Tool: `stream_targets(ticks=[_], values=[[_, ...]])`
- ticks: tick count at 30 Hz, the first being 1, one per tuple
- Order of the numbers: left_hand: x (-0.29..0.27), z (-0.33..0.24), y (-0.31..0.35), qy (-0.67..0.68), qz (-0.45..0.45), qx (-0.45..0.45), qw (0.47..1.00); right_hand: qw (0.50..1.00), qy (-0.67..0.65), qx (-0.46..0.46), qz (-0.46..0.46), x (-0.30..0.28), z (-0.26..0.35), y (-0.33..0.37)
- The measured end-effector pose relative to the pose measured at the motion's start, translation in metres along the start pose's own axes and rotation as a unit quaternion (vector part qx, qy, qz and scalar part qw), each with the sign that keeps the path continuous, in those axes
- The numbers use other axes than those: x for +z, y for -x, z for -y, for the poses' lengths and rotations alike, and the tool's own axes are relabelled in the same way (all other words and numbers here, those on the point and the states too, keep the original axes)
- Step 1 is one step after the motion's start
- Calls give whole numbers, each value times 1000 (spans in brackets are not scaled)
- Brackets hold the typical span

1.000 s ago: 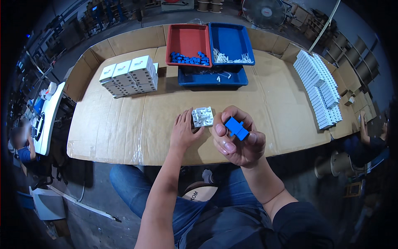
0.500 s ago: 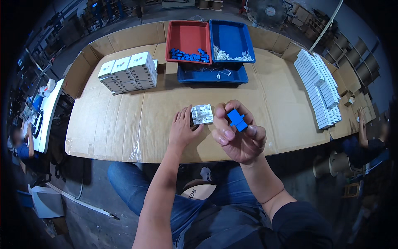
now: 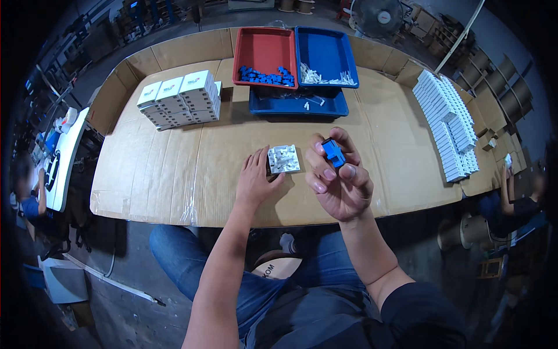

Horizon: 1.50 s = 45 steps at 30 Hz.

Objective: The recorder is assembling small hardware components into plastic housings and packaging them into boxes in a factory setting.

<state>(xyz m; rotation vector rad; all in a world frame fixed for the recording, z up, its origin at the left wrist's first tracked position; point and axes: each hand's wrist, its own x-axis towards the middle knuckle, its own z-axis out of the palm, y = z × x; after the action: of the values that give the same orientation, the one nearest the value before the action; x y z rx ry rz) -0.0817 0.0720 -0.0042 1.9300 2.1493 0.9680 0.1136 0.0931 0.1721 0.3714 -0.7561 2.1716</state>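
The right hand (image 3: pixel 343 195) is moving toward twelve o'clock, tilting the blue piece (image 3: pixel 333 153) so it is appearing shorter.

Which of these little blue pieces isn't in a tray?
The blue piece gripped in the person's right hand; the other blue pieces in view lie heaped in the red tray.

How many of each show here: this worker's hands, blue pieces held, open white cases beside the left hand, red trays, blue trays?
Left hand and right hand: 2
Held blue piece: 1
White case: 1
Red tray: 1
Blue trays: 2
Total: 7
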Motion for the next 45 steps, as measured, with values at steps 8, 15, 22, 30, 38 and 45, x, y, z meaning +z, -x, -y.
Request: stream_targets(ticks=[8, 15, 22, 30, 38, 45], values=[[2, 9, -4, 23, -2, -2, 1000, 838, 532, 0, -121, -86, -1, -21], [1, 5, -3, 7, -1, -8, 1000, 708, 683, 132, -122, -185, -22, -18], [-1, 6, -1, 7, 3, -7, 1000, 572, 817, 64, 30, -198, -44, -31], [-2, 8, -3, 10, 17, -15, 1000, 538, 837, 61, 71, -207, -52, -34], [0, 8, -2, 11, 18, -14, 1000, 503, 857, 72, 80, -211, -52, -30], [5, 13, -2, 32, -14, 13, 999, 395, 904, 130, 96, -182, -41, -11]])
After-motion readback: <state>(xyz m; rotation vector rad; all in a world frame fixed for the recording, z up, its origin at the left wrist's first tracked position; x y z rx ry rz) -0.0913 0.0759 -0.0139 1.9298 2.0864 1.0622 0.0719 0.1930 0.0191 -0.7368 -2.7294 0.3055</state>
